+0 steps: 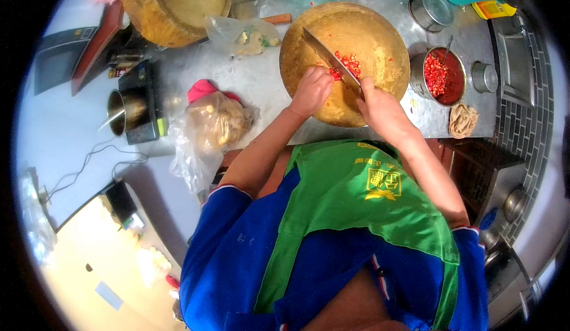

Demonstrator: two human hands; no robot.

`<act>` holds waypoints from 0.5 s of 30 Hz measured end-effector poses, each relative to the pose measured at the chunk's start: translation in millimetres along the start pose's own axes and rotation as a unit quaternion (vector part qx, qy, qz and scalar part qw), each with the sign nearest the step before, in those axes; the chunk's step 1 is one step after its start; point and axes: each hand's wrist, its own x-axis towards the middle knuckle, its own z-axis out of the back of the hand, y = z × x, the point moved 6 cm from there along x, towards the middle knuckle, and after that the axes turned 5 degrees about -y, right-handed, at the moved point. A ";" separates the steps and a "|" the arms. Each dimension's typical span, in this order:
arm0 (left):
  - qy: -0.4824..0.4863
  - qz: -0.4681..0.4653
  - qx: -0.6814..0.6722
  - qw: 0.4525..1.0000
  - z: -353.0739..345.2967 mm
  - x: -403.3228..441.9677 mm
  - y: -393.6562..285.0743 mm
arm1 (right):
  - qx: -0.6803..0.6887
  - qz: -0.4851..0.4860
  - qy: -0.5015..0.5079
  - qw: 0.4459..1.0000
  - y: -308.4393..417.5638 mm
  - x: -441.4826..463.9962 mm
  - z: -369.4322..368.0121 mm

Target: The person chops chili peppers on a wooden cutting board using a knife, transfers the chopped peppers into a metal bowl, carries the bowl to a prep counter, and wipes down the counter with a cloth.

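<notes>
On the round wooden chopping board [383, 40] lies a small heap of chopped red chili [351, 64]. My right hand [380, 106] is closed round the handle of a broad knife [332, 59], whose blade slants up to the left over the board beside the chili. My left hand [313, 90] is on the board left of the blade, its fingers curled and pressed down by some red pieces; what they hold is mostly hidden. Right of the board stands a metal pot [417, 77] filled with chopped red chili, with a spoon handle rising from it.
A second thick wooden block [178, 4] stands at the back left. Plastic bags [217, 120] lie left of my left arm, and another bag [237, 33] is behind. Metal tins [431, 11] and a crumpled brown cloth [463, 121] are on the right of the metal table [261, 81].
</notes>
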 end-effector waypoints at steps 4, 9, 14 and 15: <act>-0.002 0.004 0.002 1.000 0.6 -0.7 -1.2 | -0.014 -0.024 0.020 0.999 -13.9 5.0 -34.2; 0.003 -0.004 0.009 1.000 -0.7 -1.7 0.9 | -0.001 -0.011 0.006 1.000 -18.0 7.0 -39.5; -0.014 -0.008 -0.006 1.000 3.5 0.1 -1.5 | -0.008 0.013 0.004 1.000 -2.9 6.1 -15.5; -0.011 -0.003 -0.013 1.000 2.7 -0.6 -1.3 | -0.006 0.012 0.005 1.000 -0.4 5.1 -15.9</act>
